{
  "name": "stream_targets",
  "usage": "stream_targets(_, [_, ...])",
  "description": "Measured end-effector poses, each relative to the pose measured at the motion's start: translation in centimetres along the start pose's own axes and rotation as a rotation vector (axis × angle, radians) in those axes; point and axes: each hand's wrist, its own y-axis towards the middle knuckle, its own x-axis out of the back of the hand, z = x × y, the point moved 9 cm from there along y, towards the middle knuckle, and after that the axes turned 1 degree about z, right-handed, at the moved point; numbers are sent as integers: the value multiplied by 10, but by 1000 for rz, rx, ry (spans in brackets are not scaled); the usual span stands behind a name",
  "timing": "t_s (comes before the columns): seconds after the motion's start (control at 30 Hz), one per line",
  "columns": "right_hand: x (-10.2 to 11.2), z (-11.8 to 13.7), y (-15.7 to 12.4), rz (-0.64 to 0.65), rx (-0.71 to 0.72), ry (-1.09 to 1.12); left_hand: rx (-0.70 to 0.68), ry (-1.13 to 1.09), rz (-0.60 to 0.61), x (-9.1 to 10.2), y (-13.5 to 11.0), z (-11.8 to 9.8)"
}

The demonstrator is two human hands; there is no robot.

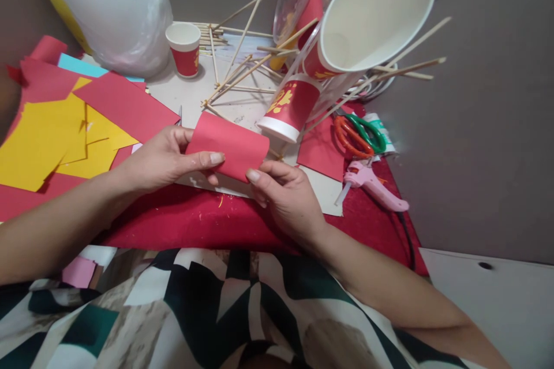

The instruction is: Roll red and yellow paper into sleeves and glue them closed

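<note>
Both my hands hold a small rectangle of red paper (231,143), bent into a curve, over a white board on a red cloth. My left hand (167,157) pinches its left edge between thumb and fingers. My right hand (285,193) pinches its lower right corner. Just behind the paper stands a frame of thin wooden sticks (253,66) with red-and-white paper cups fixed to it: one cup upside down (289,108), another large one tilted with its white mouth toward me (376,14).
Yellow and red paper sheets (56,138) lie at the left. A small paper cup (185,48) and a white plastic bag (112,3) stand at the back. Scissors with red and green handles (359,135) and a pink glue gun (376,181) lie at the right.
</note>
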Motion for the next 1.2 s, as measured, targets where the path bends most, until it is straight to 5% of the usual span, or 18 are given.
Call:
stream_targets(0.4, [-2,-13,6,-20,-117,247,-168,-4,-55,6,-12,-21])
stream_targets(1.2, [10,-8,-1,-44,42,24,-133,10,-24,5,-14,-13])
